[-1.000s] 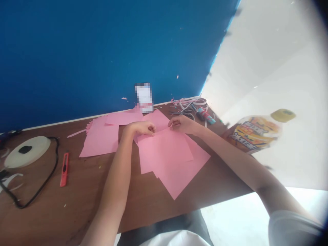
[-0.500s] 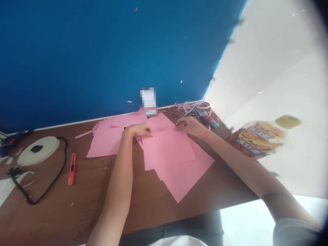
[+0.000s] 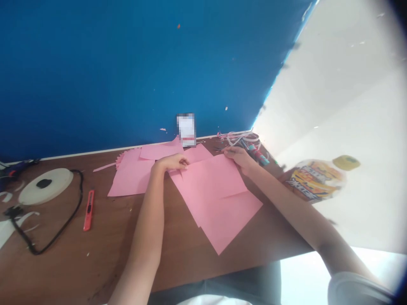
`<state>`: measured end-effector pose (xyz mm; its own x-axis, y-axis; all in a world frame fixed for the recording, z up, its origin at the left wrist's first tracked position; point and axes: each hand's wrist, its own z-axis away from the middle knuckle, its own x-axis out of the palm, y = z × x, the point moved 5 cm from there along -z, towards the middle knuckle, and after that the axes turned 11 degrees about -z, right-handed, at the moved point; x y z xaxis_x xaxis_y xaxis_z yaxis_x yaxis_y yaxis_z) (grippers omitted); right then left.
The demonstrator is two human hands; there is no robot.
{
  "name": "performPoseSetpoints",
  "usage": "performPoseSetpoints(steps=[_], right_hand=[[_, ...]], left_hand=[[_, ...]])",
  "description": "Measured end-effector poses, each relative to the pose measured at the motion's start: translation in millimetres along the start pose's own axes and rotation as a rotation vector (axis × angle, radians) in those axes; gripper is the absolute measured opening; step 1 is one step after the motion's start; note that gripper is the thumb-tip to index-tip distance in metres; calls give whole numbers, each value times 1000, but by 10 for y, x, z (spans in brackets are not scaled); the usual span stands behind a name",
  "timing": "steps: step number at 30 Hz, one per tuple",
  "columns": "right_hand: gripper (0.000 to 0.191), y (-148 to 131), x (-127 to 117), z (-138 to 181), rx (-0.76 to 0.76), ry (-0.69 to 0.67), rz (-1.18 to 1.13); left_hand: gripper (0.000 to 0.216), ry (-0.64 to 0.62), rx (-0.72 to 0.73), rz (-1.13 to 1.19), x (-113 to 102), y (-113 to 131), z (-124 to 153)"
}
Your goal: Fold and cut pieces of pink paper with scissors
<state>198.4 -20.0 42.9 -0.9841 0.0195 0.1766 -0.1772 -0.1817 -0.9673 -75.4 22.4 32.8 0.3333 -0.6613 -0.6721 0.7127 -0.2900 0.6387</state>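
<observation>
A pink paper sheet (image 3: 211, 180) lies on top of other pink sheets (image 3: 230, 222) on the brown wooden table (image 3: 95, 245). My left hand (image 3: 171, 162) pinches the top sheet's far left corner with closed fingers. At the sheet's far right corner, my right hand (image 3: 237, 156) grips the edge, fingers curled on it. More pink sheets (image 3: 132, 173) lie to the left of my left hand, against the blue wall.
An orange utility knife (image 3: 88, 210) lies at left beside a black cable (image 3: 68, 220) and a white round disc (image 3: 46, 184). Scissors, markers and white paper strips (image 3: 246, 142) clutter the far right corner. A yellow-capped bottle (image 3: 318, 178) lies at the table's right edge.
Both hands have turned the top pink sheet and shifted it rightward, so it now lies more aligned over the sheet below. My right hand moved slightly farther right.
</observation>
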Motion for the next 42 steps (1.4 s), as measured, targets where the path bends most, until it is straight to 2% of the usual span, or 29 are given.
performPoseSetpoints(steps=[5,8,13,16,19,26,30,35,37,39,42], right_hand=[[35,80,-64,-33,-78,173,7],[33,122,-82,-78,-77,172,45],[31,69,-102,-102,-246,194,174],[31,99,-30,-63,-264,163,249],[29,154,47,2,-261,183,299],[25,264,102,30,-272,227,358],[28,220,125,53,-308,222,420],[23,-81,346,188,-505,198,814],[22,-132,542,196,-535,88,912],[20,-93,784,158,-526,-85,977],[23,93,1092,49,-415,-318,1076]], left_hand=[[38,69,8,40,-58,-87,36],[35,93,23,47,-79,-46,79],[36,73,60,88,-56,106,125],[38,59,74,78,0,177,59],[37,47,145,67,60,227,-44],[49,125,115,171,63,77,-60],[45,243,53,317,42,-28,-1],[42,242,46,328,53,-30,-15],[43,216,43,327,67,-22,-34],[46,189,41,349,82,-21,-50],[46,180,48,371,88,-18,-62]])
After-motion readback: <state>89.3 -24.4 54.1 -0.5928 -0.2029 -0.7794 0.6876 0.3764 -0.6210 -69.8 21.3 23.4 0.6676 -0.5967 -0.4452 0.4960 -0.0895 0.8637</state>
